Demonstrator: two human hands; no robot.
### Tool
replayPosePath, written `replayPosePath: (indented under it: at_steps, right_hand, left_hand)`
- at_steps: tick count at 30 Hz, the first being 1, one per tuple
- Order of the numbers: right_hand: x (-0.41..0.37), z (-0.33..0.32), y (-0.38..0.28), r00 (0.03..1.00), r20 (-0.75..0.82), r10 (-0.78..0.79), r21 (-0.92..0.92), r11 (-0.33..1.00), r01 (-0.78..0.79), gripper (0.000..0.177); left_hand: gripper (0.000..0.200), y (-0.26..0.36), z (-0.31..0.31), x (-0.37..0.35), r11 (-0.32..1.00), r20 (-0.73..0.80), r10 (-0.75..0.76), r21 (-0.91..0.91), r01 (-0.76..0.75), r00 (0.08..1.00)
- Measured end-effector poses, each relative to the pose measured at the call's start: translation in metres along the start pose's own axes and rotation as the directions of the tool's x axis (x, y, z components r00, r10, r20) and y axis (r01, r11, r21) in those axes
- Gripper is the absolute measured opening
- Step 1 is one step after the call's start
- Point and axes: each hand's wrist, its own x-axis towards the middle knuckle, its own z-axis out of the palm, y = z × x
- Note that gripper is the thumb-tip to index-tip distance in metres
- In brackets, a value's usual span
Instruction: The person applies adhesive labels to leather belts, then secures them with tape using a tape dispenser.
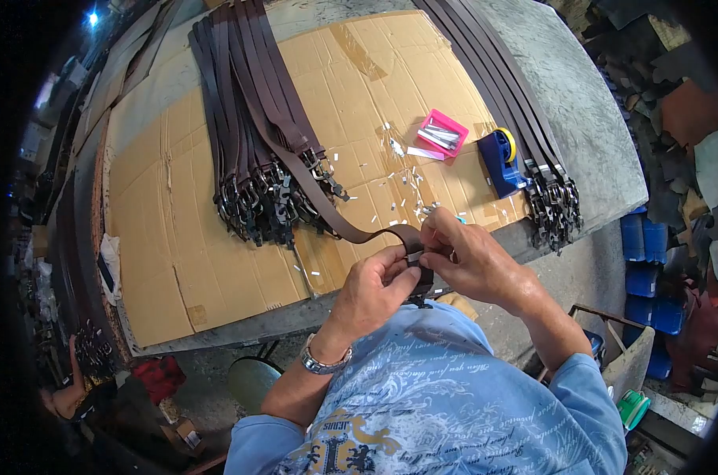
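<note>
A dark brown leather belt (344, 226) runs from the pile on the table to my hands and bends up close to my shirt. My left hand (378, 286) is closed around the belt near its buckle end, thumb on top. Against it, my right hand (479, 265) is closed in a pinch. Between the fingertips lies a small white strip (413, 256) across the belt; my fingers partly hide it. Just beyond my hands, small white slips (406, 198) are scattered over the cardboard (240, 289).
Brown belts with metal buckles (268, 198) lie heaped left of centre, with more belts (525, 103) along the right. A pink box of white strips (443, 133) stands beside a blue tape dispenser (499, 164). Leather pieces (695, 119) lie at far right. Another person's arm (70, 388) shows lower left.
</note>
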Motion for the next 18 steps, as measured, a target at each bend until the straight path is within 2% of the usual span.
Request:
replayPosePath:
  at_steps: [1, 3, 7, 9, 13, 15, 18]
  right_hand:
    - [0.000, 0.001, 0.000, 1.000, -0.001, 0.000, 0.001, 1.000, 0.000, 0.026]
    - [-0.001, 0.003, 0.001, 0.997, -0.041, -0.061, -0.018, 0.998, 0.060, 0.026]
    - [-0.003, 0.004, 0.000, 0.998, -0.037, -0.057, -0.017, 0.998, 0.056, 0.026]
    - [-0.005, 0.000, -0.004, 0.999, -0.036, 0.008, 0.015, 1.000, -0.008, 0.026]
    - [-0.016, -0.012, -0.006, 0.990, -0.072, 0.124, 0.096, 0.988, -0.117, 0.026]
    - [-0.024, -0.018, 0.000, 0.933, -0.283, 0.223, 0.124, 0.973, -0.195, 0.025]
    - [-0.038, -0.025, 0.018, 0.919, -0.305, 0.249, 0.085, 0.969, -0.234, 0.023]
  left_hand:
    - [0.030, -0.005, -0.001, 0.001, 1.000, 0.000, 0.000, 0.001, 0.000, 1.000]
    - [0.025, -0.017, -0.003, 0.004, 0.989, -0.032, 0.091, 0.118, -0.087, 0.995]
    - [0.022, -0.007, 0.005, -0.001, 0.993, -0.108, 0.073, 0.103, -0.061, 0.992]
    - [0.020, -0.001, 0.006, -0.003, 0.984, -0.138, 0.018, 0.176, 0.006, 0.990]
    - [0.018, -0.013, 0.012, 0.000, 0.993, -0.207, 0.073, 0.101, -0.053, 0.976]
    - [0.019, -0.022, 0.010, 0.003, 0.994, -0.256, 0.111, 0.020, -0.110, 0.960]
    - [0.020, -0.019, 0.000, 0.000, 0.996, -0.189, 0.081, 0.064, -0.070, 0.979]
